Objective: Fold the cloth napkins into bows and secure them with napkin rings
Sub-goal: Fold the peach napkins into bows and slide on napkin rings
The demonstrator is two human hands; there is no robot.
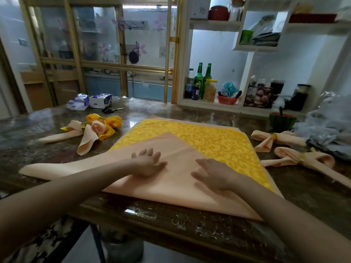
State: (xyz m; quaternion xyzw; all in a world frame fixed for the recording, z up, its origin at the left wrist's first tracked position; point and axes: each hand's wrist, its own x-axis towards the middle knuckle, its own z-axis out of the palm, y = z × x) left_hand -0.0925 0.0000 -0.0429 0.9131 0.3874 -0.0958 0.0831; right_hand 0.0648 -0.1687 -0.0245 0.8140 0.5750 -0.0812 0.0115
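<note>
A glossy dark marbled table (190,111) stands before gold-framed glass doors (106,44) with flower decals. To the right are white shelves (214,25) holding green bottles (199,76) and jars. Tissue packs (89,101) and scissors (112,110) lie at the far left. Finished bows sit in a left pile (95,128) and a right pair (296,158).

A peach napkin (171,190), folded to a triangle, lies over a yellow patterned napkin (212,141) at the near edge. The left hand (148,164) and right hand (214,173) rest palm-down on the peach napkin side by side near its middle, fingers spread, holding nothing.
</note>
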